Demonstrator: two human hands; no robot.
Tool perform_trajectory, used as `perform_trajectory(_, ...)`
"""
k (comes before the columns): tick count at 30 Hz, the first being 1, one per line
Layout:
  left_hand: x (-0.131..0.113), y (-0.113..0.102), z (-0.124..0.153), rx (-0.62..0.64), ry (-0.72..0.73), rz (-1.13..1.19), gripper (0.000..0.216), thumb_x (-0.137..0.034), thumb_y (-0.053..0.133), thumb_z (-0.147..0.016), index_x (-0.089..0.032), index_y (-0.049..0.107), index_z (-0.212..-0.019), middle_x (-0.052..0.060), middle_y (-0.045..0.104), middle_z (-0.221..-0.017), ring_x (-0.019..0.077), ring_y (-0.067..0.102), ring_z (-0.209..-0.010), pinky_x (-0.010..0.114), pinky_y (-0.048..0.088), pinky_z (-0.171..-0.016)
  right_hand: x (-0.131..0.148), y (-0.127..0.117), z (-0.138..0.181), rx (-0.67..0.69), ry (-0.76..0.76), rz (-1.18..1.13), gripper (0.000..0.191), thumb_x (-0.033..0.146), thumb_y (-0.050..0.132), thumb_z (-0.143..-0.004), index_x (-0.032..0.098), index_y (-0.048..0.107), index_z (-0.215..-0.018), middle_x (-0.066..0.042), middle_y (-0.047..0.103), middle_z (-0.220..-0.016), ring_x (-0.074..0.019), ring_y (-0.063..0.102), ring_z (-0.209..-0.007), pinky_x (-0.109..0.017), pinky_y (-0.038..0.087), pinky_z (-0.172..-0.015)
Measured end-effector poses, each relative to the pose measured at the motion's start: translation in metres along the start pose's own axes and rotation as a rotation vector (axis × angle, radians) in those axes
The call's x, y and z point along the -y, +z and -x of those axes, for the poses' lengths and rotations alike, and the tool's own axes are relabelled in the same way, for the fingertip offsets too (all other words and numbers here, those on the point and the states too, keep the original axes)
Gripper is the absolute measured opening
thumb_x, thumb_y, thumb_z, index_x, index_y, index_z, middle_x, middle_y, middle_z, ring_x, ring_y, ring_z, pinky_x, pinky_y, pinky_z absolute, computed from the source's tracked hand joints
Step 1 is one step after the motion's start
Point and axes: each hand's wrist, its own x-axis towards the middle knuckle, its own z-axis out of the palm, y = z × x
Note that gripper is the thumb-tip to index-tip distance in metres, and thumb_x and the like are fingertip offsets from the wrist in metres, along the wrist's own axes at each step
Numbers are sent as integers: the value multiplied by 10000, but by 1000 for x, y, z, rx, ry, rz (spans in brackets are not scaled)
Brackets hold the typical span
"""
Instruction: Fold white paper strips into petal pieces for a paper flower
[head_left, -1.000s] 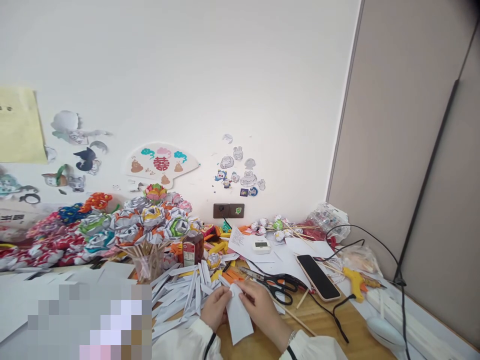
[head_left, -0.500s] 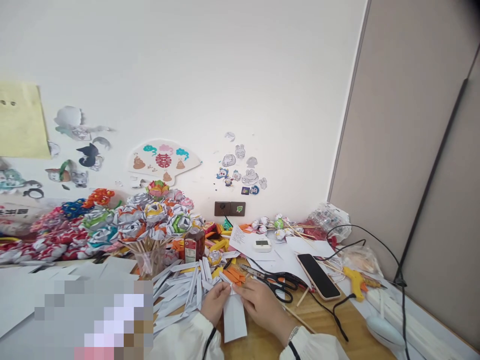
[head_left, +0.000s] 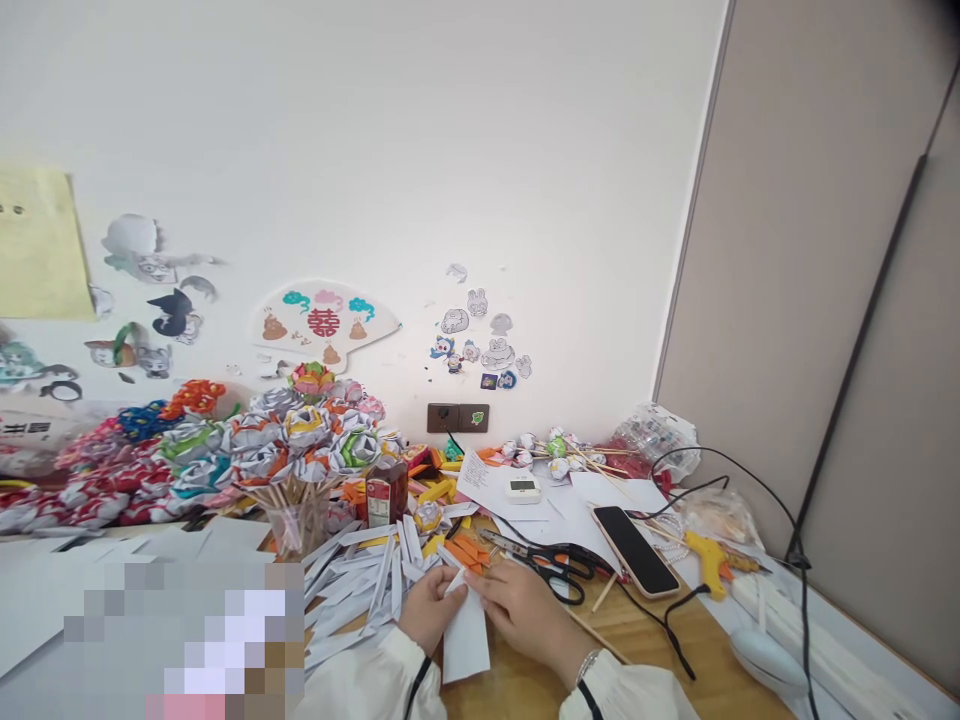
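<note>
Between my two hands is a white paper strip, its lower end hanging toward me and its top pinched in my fingers. My left hand grips the strip's upper left side, thumb on top. On the other side, my right hand has its fingertips closed on the upper right edge. Just beyond my fingertips lie orange folded papers. Many folded white strips are heaped to the left of my hands. Black-handled scissors rest behind my right hand.
A phone, a yellow glue gun and a pale computer mouse lie to the right, with cables around them. Paper flowers on sticks fill a clear cup at the left. A small white timer stands at the back.
My left thumb has shifted slightly, and the top of the strip now shows a slanting fold between my fingers. Both hands stay in nearly the same place.
</note>
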Motion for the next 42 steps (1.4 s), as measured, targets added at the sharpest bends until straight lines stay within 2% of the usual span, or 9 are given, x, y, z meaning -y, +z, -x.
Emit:
perform_trajectory(4, 0, -5, -3, -34, 3, -2, 350, -391, 701, -449, -156, 527, -642, -21, 633, -522, 131, 562, -479, 246, 424, -517, 1, 0, 1, -32, -33, -16, 305, 171, 365, -825, 191, 490, -1102, -74, 604, -863, -168, 522, -785, -277, 404, -670)
perform_trajectory(8, -1, -7, -4, -26, 6, -10, 348, -380, 710, -437, -150, 532, -627, -14, 631, -500, 132, 557, -468, 242, 420, -503, 3, -3, 0, -38, 13, -39, 285, 179, 380, -811, 196, 525, -1057, -67, 606, -849, -170, 520, -781, -281, 405, -676)
perform_trajectory(11, -2, -6, -2, -9, 12, -9, 338, -376, 708, -443, -147, 541, -628, -6, 639, -517, 138, 564, -492, 248, 427, -526, 3, -4, 0, -11, 65, -34, 337, 183, 404, -795, 209, 468, -1125, -61, 602, -854, -173, 517, -774, -280, 410, -669)
perform_trajectory(15, -5, -6, -1, -12, 16, -10, 321, -354, 711, -449, -149, 545, -632, -14, 639, -531, 125, 559, -501, 235, 423, -532, -1, 1, 1, 50, 50, 9, 402, 135, 407, -772, 228, 428, -1162, -54, 609, -852, -174, 520, -745, -280, 415, -652)
perform_trajectory(23, -4, -7, -2, -21, 5, -35, 281, -321, 706, -465, -154, 534, -611, -37, 615, -482, 105, 534, -447, 208, 395, -479, -1, -3, 3, 42, 45, -10, 364, 90, 421, -732, 203, 515, -1065, -46, 620, -847, -173, 521, -762, -280, 409, -685)
perform_trajectory(29, -5, -4, -1, 49, -13, -52, 273, -330, 704, -465, -156, 561, -619, -11, 638, -532, 141, 568, -502, 244, 423, -525, 2, 0, 2, 24, 79, 27, 466, 110, 410, -759, 204, 362, -1212, -61, 596, -848, -170, 522, -749, -271, 418, -662)
perform_trajectory(32, -6, -2, 1, 73, -15, -51, 273, -314, 714, -452, -151, 589, -631, 7, 655, -581, 155, 584, -550, 261, 436, -575, 1, 5, 2, 41, 66, 81, 441, 117, 400, -774, 213, 372, -1203, -61, 592, -857, -170, 520, -746, -267, 418, -646)
perform_trajectory(36, -7, -1, 2, 60, -8, -52, 250, -316, 713, -455, -157, 585, -601, 0, 642, -547, 157, 579, -528, 261, 431, -554, 2, 11, 1, 53, 58, 198, 417, 127, 404, -776, 189, 391, -1187, -68, 598, -814, -184, 519, -701, -275, 412, -584)
perform_trajectory(42, -10, -6, 1, 4, -6, -35, 302, -346, 702, -464, -152, 586, -665, 8, 654, -566, 172, 592, -560, 278, 442, -583, 5, 14, -1, 60, 47, 303, 522, 89, 453, -739, 161, 310, -1235, -69, 594, -775, -185, 515, -662, -272, 396, -537)
